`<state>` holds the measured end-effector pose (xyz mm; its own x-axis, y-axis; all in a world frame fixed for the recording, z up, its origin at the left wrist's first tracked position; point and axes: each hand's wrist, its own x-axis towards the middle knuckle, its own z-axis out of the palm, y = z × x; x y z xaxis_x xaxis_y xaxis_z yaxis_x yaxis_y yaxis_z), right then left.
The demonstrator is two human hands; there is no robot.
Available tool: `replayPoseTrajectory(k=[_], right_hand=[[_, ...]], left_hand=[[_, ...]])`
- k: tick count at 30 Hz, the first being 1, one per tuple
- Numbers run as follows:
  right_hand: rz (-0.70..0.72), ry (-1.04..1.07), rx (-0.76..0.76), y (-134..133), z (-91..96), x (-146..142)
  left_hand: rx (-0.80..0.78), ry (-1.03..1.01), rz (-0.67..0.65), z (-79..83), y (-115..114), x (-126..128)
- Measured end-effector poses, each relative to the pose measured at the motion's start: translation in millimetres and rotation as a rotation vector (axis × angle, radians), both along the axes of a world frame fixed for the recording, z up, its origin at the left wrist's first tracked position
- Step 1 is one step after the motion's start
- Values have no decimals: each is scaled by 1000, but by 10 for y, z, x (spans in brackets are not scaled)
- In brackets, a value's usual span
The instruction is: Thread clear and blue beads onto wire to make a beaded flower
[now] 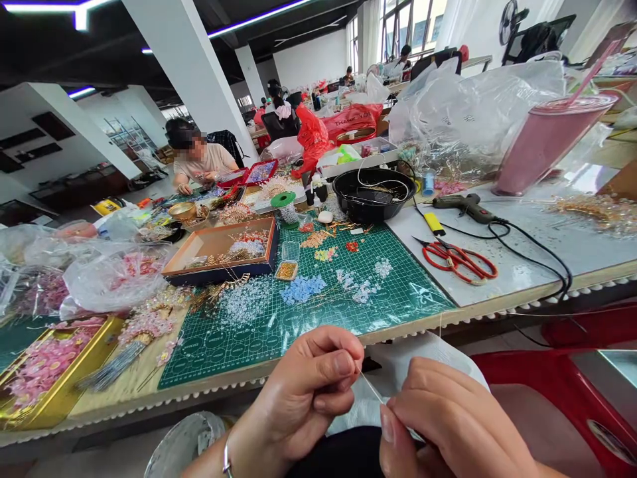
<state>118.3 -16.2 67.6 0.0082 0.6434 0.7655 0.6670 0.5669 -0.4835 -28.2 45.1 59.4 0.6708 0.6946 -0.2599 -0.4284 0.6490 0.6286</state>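
Note:
Close to my lap, in front of the table edge, my left hand [318, 378] pinches one end of a thin pale strand [371, 386] between thumb and forefinger. Whether it is thread or wire I cannot tell. My right hand [448, 418] grips the same strand a short way to the right, and it runs taut between them. On the green cutting mat [209, 352] beyond lie blue flower-like pieces [302, 289], pale translucent flowers [355, 285], clear beads [243, 302] and a small box of gold beads [286, 270].
Red-handled scissors [458, 259], a glue gun [465, 206] with its cord and a tilted-looking pink drink cup [552, 143] stand to the right. A black bowl [373, 199] and a cardboard tray [223, 252] sit farther back. A co-worker [202, 159] sits across the table.

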Motion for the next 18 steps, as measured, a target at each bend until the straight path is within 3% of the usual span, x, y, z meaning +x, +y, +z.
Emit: replayPoseTrajectory(k=[6, 18], right_hand=[[70, -42, 15, -6, 35, 54], [77, 51, -17, -67, -57, 8]], left_hand=[[-4, 1, -5, -6, -15, -15], [-34, -35, -24, 17, -48, -29]])
